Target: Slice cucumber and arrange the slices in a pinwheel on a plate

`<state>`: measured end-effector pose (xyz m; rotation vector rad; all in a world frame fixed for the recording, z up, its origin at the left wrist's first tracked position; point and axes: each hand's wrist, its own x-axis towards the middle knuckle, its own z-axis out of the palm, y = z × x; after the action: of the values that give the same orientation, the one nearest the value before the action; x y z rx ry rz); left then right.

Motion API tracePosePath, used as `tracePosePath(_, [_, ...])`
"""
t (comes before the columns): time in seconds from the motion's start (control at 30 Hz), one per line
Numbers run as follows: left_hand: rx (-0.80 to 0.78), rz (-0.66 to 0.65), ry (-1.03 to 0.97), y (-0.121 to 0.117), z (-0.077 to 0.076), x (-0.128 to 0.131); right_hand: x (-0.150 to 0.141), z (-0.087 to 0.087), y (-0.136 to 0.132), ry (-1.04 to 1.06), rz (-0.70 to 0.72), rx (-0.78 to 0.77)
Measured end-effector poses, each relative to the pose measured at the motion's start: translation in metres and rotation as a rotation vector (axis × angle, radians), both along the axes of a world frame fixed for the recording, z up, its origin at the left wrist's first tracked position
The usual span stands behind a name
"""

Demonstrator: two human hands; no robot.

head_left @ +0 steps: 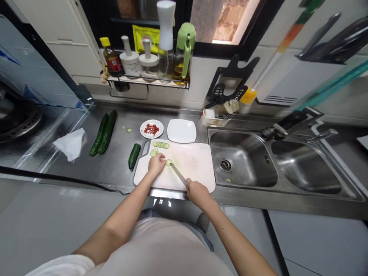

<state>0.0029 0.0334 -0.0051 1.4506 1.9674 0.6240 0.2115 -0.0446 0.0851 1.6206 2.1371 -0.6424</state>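
One knife: right hand is gripping its handle, closed. One left hand: is resting half-curled beside a cucumber slice on the board, hold unclear. Risk: knife slipping, nicking that nearby hand.

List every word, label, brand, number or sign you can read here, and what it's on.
None can be read for certain.
Dark bottle with a yellow cap: red label, too small to read.
Flat bright-yellow packet: dark lettering, blurred and partly hidden.
Cream plastic caddy: tiny mark, illegible.
White rectangular cutting board: faint mark near its far right corner, illegible.
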Motion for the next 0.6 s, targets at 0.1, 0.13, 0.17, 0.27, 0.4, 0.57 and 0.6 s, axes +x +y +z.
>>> tracePosePath(0.1, [-0.001, 0.002, -0.016, 0.001, 0.0, -0.002, 0.002, -0.003, 0.004, 0.012, 0.002, -0.018])
tracePosePath(0.13, [-0.006, 0.004, -0.019, 0.001, 0.0, -0.002, 0.003, -0.004, 0.005, 0.017, 0.004, -0.021])
tracePosePath(0.17, [-0.012, 0.006, -0.02, 0.002, 0.0, -0.003, 0.004, -0.005, 0.006, 0.022, 0.008, -0.023])
tracePosePath(0.27, [-0.017, 0.014, -0.014, 0.002, -0.001, -0.002, 0.005, -0.006, 0.009, 0.025, 0.018, -0.026])
tracePosePath(0.4, [-0.005, 0.012, -0.019, 0.002, 0.0, -0.001, 0.003, -0.005, 0.011, 0.018, 0.028, -0.028])
tracePosePath(0.57, [-0.019, 0.008, -0.026, 0.002, 0.001, -0.001, -0.002, -0.001, 0.013, 0.018, 0.039, -0.031])
tracePosePath(0.6, [-0.022, 0.01, -0.026, 0.002, 0.002, -0.001, -0.003, 0.0, 0.014, 0.02, 0.041, -0.03])
